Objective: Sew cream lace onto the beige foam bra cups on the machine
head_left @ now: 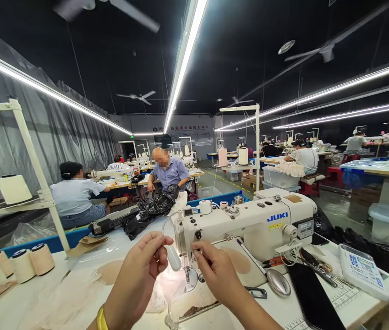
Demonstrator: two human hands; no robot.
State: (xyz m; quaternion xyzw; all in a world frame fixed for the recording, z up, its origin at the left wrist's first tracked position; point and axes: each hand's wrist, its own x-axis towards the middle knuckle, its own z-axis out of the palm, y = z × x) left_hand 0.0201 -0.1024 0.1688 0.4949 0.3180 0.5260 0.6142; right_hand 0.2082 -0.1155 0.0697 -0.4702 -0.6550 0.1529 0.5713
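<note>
A white JUKI sewing machine (245,224) stands in front of me, its needle end between my hands. My left hand (146,263), a yellow band at its wrist, is raised left of the needle end with thumb and fingers pinched; anything in the pinch is too small to make out. Beside its fingertips hangs the machine's small lamp (173,260), lighting the presser foot area. My right hand (216,272) is pinched close to the machine head, to the right of the needle; what it holds, if anything, cannot be seen. Pale fabric (158,298) lies below the lamp.
Beige oval pieces (111,273) lie on the table. Thread cones (24,266) stand at left. A phone (313,295), a silver oval object (278,283) and a clear plastic box (364,270) lie at right. Black plastic bags (149,208) sit behind; co-workers (168,172) sit beyond.
</note>
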